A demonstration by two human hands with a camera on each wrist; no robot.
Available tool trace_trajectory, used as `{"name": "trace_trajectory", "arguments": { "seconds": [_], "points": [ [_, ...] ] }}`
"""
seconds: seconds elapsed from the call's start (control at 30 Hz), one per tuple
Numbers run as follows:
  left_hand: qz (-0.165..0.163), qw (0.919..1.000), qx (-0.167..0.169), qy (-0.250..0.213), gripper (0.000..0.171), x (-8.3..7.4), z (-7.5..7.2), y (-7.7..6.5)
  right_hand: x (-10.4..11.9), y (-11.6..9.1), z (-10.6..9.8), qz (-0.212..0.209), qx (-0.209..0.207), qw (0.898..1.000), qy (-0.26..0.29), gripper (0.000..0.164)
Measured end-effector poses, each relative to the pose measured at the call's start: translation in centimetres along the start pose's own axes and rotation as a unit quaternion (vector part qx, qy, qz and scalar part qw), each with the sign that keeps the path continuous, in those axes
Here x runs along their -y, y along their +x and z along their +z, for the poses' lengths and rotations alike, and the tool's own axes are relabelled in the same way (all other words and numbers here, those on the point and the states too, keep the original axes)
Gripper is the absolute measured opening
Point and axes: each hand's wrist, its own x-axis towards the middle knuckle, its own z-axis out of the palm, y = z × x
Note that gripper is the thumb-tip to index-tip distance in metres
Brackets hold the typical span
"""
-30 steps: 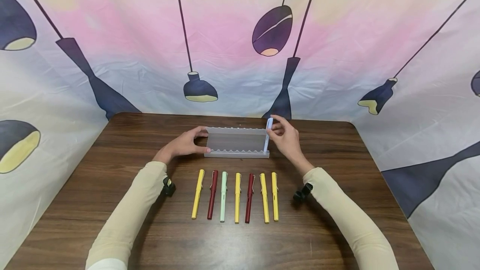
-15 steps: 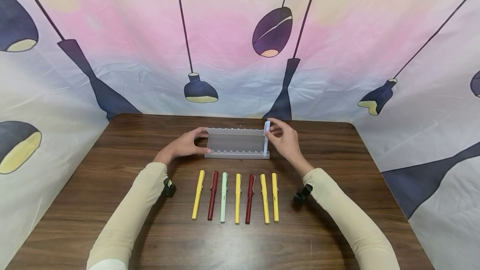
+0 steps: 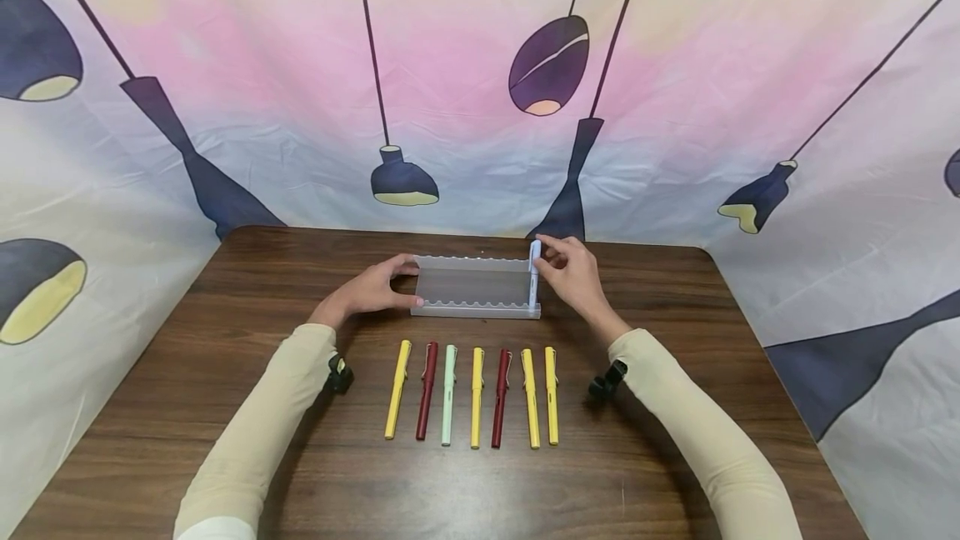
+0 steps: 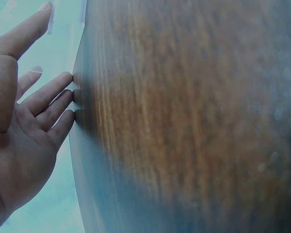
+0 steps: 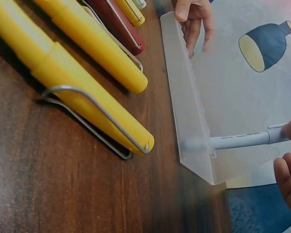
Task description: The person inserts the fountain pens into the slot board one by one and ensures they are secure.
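Observation:
A clear plastic pen rack (image 3: 474, 312) with scalloped rails lies near the table's back. My left hand (image 3: 369, 286) holds its left end, thumb at the front rail and fingers toward the back one. In the left wrist view, several fingertips of the left hand (image 4: 34, 111) rest at the table surface. At the rack's right end, my right hand (image 3: 576, 275) pinches the capped end of a light blue pen (image 3: 534, 286) between thumb and fingers. The pen's other end sits at the front rail, seen through the clear wall in the right wrist view (image 5: 242, 141).
In front of the rack lies a row of pens on the wooden table (image 3: 300, 457): several yellow pens (image 3: 476, 398), two dark red ones, such as the left red pen (image 3: 427, 390), and a mint green pen (image 3: 448, 394). A printed cloth (image 3: 465, 65) hangs behind the table.
The right hand has brought the light blue pen slightly left and down onto the rack's right end; it stood tilted before. The left hand and the row of pens have stayed put.

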Motion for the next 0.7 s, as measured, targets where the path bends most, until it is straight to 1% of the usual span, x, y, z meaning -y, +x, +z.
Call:
{"name": "trace_trajectory", "arguments": {
  "seconds": [0.4, 0.7],
  "points": [
    [0.003, 1.0, -0.001, -0.008, 0.092, 0.75, 0.08, 0.3, -0.26, 0.37, 0.09, 0.016, 0.017, 1.0, -0.004, 0.043],
    [0.007, 1.0, 0.0, -0.006, 0.093, 0.88, 0.06, 0.4, -0.54, 0.29, -0.29, 0.012, 0.016, 1.0, 0.007, 0.043]
  ]
}}
